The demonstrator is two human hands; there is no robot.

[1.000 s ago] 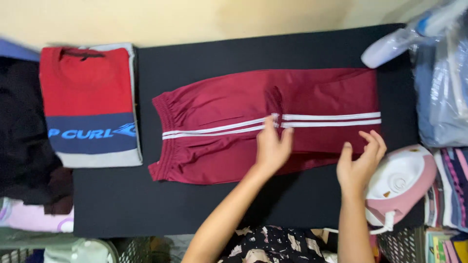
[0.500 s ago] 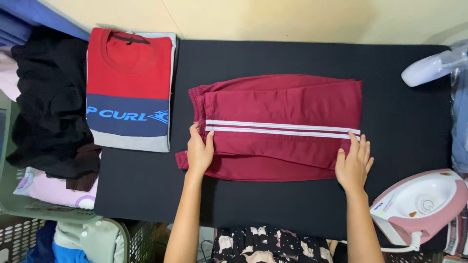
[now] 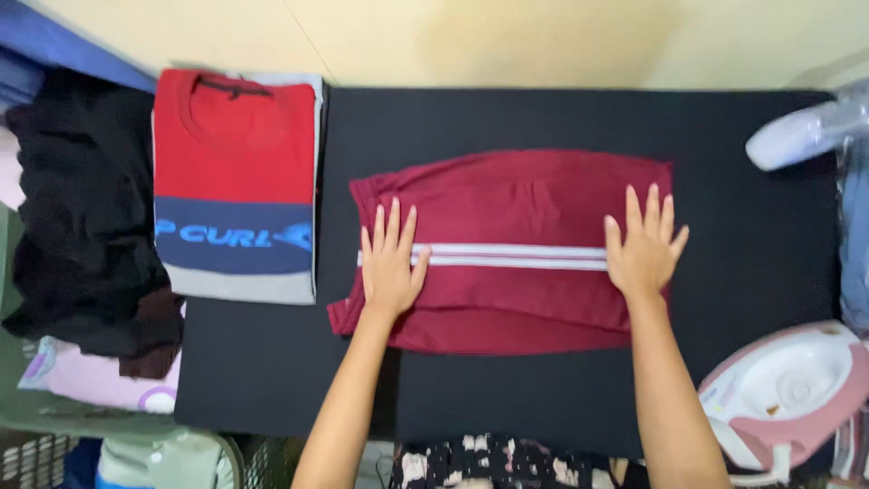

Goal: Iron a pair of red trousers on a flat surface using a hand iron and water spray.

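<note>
— Looking down from the head view, where did the hands lie?

— Both lay flat, fingers spread and gripping nothing: the left hand [image 3: 391,263] near the waistband end of the folded maroon shorts [image 3: 507,249], the right hand [image 3: 644,249] at the opposite edge.

— Room around them?

— The shorts lay mid-counter, with bare black counter [image 3: 507,118] on every side.

— Anything printed?

— A folded red, navy and grey shirt [image 3: 235,186] lay at the counter's left edge, pale lettering across its navy band. A pink iron [image 3: 787,394] sat at the near right corner, with a cream wall behind.

Matt cloth shorts [image 3: 516,249] (probably knit), glossy plastic iron [image 3: 786,398]
</note>
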